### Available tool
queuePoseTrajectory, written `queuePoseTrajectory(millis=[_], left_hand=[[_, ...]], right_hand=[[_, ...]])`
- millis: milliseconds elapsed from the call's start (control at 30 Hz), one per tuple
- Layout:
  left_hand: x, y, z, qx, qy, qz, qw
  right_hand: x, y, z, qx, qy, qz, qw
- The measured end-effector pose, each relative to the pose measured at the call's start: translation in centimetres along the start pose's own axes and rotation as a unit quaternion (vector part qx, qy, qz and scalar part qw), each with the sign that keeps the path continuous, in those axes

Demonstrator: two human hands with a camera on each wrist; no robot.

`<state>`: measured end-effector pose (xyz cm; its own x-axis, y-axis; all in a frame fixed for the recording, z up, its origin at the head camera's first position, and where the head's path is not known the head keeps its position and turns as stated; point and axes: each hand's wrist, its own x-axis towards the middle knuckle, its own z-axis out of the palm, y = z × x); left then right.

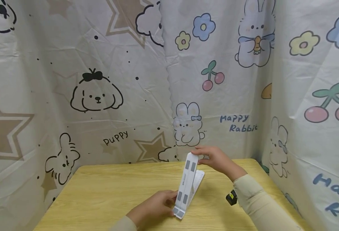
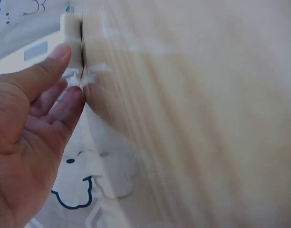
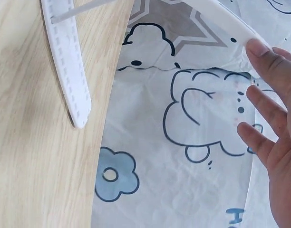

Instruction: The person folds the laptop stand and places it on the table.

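Note:
A white folding laptop stand [image 1: 186,179] with grey pads is opened into a V, its lower arm lying along the table and its padded arm tilted up. At the low front end, my left hand [image 1: 158,203] pinches the stand between thumb and fingers; the left wrist view has the thumb on the stand's white end [image 2: 72,40]. My right hand [image 1: 217,159] holds the raised tip, thumb on one side and index finger behind, other fingers loose. In the right wrist view the slotted lower arm [image 3: 69,71] rests on the wood, joined by a thin strut [image 3: 83,10].
The yellow wood-grain table [image 1: 109,189] extends to both sides. A small black and yellow object [image 1: 231,197] lies on it by the right sleeve. Printed curtains [image 1: 146,102] hang close behind and at the sides.

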<state>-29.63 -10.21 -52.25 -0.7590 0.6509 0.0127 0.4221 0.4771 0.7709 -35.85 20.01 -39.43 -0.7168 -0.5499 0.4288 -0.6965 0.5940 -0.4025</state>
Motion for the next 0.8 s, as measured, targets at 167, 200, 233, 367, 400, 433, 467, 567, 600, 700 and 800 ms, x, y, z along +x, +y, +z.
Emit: queuePoseTrajectory(millis=[167,200,233,367,400,433,467,567,600,700,800], left_hand=[[0.0,-0.1,-0.1,-0.004,0.011,0.002,0.9999],[-0.1,0.0,0.0,-0.002,0.015,0.001,0.9999],[-0.2,0.1,0.1,0.003,0.019,-0.001,0.9998],[-0.3,0.8,1.1,0.023,0.027,-0.010,0.9993],[-0.3,1.1,1.4,0.039,0.027,-0.011,0.9988],[-0.3,1.4,1.7,0.054,0.028,-0.010,0.9981],[-0.2,1.6,2.0,0.066,0.031,-0.015,0.9973],[0.1,2.4,2.5,0.109,0.040,-0.027,0.9928],[0.2,2.5,2.6,0.114,0.044,-0.033,0.9920],[0.5,2.6,2.4,0.098,0.052,-0.045,0.9928],[0.7,2.2,1.9,0.062,0.048,-0.038,0.9961]], right_hand=[[0.1,0.2,-0.3,0.049,-0.038,0.043,0.997],[0.3,0.3,-0.4,0.063,-0.052,0.049,0.995],[0.4,0.4,-0.5,0.078,-0.066,0.053,0.993],[0.8,0.9,-0.8,0.153,-0.120,0.067,0.979],[0.8,1.1,-0.9,0.166,-0.130,0.070,0.975],[0.7,1.2,-0.9,0.177,-0.136,0.073,0.972],[0.7,1.4,-1.0,0.185,-0.139,0.078,0.970],[0.5,1.8,-1.0,0.183,-0.136,0.094,0.969],[0.4,1.8,-1.1,0.179,-0.133,0.096,0.970],[0.2,1.8,-1.3,0.166,-0.125,0.104,0.973],[-0.2,1.5,-1.7,0.161,-0.113,0.103,0.975]])
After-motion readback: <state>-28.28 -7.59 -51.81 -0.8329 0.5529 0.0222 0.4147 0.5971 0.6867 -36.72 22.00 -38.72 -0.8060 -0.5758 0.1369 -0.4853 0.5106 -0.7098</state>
